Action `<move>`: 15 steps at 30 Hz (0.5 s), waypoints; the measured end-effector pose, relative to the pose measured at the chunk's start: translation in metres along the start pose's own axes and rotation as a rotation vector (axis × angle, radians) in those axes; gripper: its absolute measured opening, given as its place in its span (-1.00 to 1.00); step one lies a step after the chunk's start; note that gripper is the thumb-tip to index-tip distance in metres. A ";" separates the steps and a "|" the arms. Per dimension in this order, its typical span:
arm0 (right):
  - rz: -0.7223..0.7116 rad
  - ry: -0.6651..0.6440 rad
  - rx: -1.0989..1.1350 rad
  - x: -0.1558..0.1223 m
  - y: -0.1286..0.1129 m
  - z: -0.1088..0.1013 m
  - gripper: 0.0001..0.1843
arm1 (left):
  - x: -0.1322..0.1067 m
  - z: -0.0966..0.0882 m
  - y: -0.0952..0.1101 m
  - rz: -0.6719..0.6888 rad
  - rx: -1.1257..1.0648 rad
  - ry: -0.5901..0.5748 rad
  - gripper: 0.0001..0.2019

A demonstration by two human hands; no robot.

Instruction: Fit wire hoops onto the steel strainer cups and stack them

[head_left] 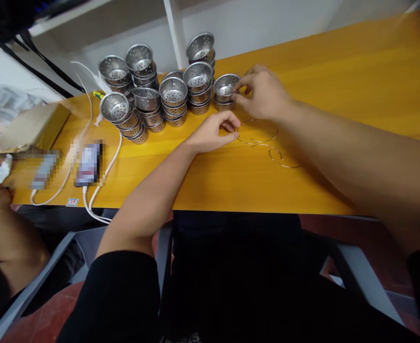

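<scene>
My right hand [262, 93] reaches in from the right. Its thumb and fingertips close on the rim of a small perforated metal cup [225, 85], the top one of a short stack. My left hand [217, 132] is low over the table, in front of that stack. Its fingers are curled, and thumb and forefinger meet the left edge of a thin wire ring [263, 141]. Nearer to me lie smaller curved wire pieces [285, 165], partly beside my right forearm. Taller stacks of the same perforated cups [173, 93] stand left of my hands.
More cup stacks [115, 109] lean together along the back of the yellow table [217, 186]. Two phones, one dark [89, 164] and one grey [45, 170], lie at left with white cables. Beyond them are a cardboard box [35, 128] and another person's arm [13, 238].
</scene>
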State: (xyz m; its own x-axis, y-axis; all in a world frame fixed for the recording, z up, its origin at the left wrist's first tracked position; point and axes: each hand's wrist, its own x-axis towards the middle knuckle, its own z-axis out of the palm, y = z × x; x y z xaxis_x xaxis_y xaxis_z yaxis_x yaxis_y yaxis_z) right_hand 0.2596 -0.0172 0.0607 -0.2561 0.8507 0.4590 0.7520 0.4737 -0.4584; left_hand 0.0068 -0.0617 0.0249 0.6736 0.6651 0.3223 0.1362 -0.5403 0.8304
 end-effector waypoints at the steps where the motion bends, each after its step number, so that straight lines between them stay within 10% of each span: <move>1: 0.006 -0.017 -0.018 0.000 -0.003 0.001 -0.86 | 0.000 0.000 0.000 0.001 0.002 -0.002 -0.72; 7: 0.025 -0.015 -0.045 0.008 -0.018 -0.010 -0.51 | 0.001 0.002 -0.003 0.008 0.001 -0.004 -0.61; 15: -0.092 -0.004 -0.031 0.084 -0.055 -0.046 -0.14 | 0.002 0.000 -0.003 -0.044 0.021 -0.002 -0.57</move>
State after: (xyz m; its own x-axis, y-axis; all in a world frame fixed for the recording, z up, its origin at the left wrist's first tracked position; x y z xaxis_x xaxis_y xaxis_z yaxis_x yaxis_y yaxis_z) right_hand 0.2250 0.0173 0.1595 -0.3274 0.8051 0.4946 0.7438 0.5424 -0.3907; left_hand 0.0075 -0.0589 0.0233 0.6681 0.6876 0.2844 0.1812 -0.5210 0.8341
